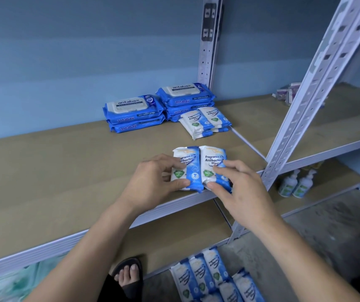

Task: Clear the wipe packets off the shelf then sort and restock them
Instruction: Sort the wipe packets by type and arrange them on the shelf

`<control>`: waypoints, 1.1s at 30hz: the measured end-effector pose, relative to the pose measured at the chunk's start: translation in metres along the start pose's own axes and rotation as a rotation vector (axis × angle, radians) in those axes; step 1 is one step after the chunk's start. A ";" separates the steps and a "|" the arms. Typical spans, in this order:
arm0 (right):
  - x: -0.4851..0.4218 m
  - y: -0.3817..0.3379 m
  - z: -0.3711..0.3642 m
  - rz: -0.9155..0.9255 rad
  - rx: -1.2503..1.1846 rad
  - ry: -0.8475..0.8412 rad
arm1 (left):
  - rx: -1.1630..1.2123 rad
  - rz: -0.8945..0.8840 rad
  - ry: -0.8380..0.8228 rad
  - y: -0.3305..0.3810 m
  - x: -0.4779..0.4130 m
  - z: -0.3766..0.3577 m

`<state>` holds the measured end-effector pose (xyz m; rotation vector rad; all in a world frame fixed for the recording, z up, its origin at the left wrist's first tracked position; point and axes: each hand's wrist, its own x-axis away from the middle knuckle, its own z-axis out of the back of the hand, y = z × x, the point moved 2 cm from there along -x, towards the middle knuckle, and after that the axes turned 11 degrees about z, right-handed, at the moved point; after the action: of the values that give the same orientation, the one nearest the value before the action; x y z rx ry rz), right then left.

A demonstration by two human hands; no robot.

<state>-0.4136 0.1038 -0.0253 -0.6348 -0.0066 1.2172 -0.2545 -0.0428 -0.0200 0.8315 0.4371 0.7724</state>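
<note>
Two small white-and-blue antibacterial wipe packets lie side by side near the front edge of the brown shelf board [65,166]. My left hand [153,179] grips the left packet [187,164] with thumb and fingers. My right hand [238,188] pinches the right packet [210,158]. Further back sit small stacks of the same packets [205,123]. Behind them stand two stacks of large blue antabax packs [134,114], [184,99]. Several more small packets [214,277] lie on the floor below.
A grey metal upright [301,118] stands just right of my hands, another upright [208,40] at the back. Two pump bottles [294,184] stand on the lower right shelf. Purple packets [288,93] lie on the neighbouring shelf. My sandalled foot [129,273] is below.
</note>
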 end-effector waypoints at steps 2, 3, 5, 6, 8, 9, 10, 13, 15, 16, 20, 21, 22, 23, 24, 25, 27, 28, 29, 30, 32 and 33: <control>0.000 0.001 -0.001 0.011 -0.032 0.024 | 0.014 0.008 0.015 -0.001 0.000 0.001; -0.001 0.001 -0.002 0.016 -0.045 0.031 | 0.029 0.018 0.023 -0.002 0.000 0.001; -0.004 0.002 -0.004 0.029 -0.065 0.029 | 0.051 0.027 0.035 -0.003 0.001 0.001; -0.006 0.002 -0.005 0.036 -0.083 0.030 | 0.052 0.025 0.042 -0.004 0.002 0.002; -0.011 0.002 -0.009 0.054 -0.123 0.028 | 0.050 0.027 0.060 -0.008 0.004 0.004; -0.014 0.001 -0.011 0.067 -0.136 0.023 | 0.049 0.033 0.071 -0.010 0.005 0.007; -0.017 0.000 -0.014 0.079 -0.149 0.015 | 0.044 0.042 0.082 -0.013 0.005 0.010; -0.026 -0.006 -0.023 0.116 -0.212 0.000 | 0.023 0.076 0.102 -0.022 0.006 0.022; -0.033 -0.011 -0.029 0.149 -0.220 0.010 | 0.016 0.084 0.100 -0.030 0.006 0.028; -0.036 -0.012 -0.031 0.161 -0.216 0.013 | 0.016 0.081 0.103 -0.033 0.006 0.030; -0.053 -0.011 -0.037 0.187 -0.151 -0.035 | 0.023 0.064 0.191 -0.042 -0.002 0.030; -0.059 -0.010 -0.038 0.194 -0.121 -0.061 | 0.015 0.068 0.211 -0.043 -0.006 0.029; -0.067 -0.010 -0.039 0.197 -0.092 -0.087 | 0.004 0.073 0.226 -0.043 -0.010 0.029; -0.075 -0.009 -0.039 0.203 -0.060 -0.109 | -0.007 0.076 0.238 -0.044 -0.015 0.029; -0.084 -0.009 -0.039 0.216 -0.022 -0.125 | -0.016 0.077 0.248 -0.045 -0.021 0.030; -0.092 -0.009 -0.039 0.238 0.032 -0.134 | -0.028 0.077 0.253 -0.046 -0.027 0.029; -0.109 -0.008 -0.042 0.304 0.190 -0.127 | -0.049 0.083 0.264 -0.048 -0.042 0.028; -0.116 -0.009 -0.043 0.335 0.265 -0.118 | -0.050 0.088 0.271 -0.048 -0.048 0.029; -0.123 -0.010 -0.044 0.357 0.318 -0.107 | -0.046 0.091 0.277 -0.049 -0.054 0.029; -0.130 -0.009 -0.046 0.369 0.351 -0.099 | -0.040 0.093 0.281 -0.050 -0.062 0.029; -0.144 -0.007 -0.050 0.376 0.377 -0.090 | -0.052 0.095 0.283 -0.051 -0.077 0.029; -0.150 -0.005 -0.052 0.375 0.376 -0.084 | -0.065 0.095 0.282 -0.052 -0.085 0.029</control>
<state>-0.4472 -0.0515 -0.0173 -0.2593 0.2760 1.5568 -0.2692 -0.1437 -0.0392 0.6885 0.6230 0.9928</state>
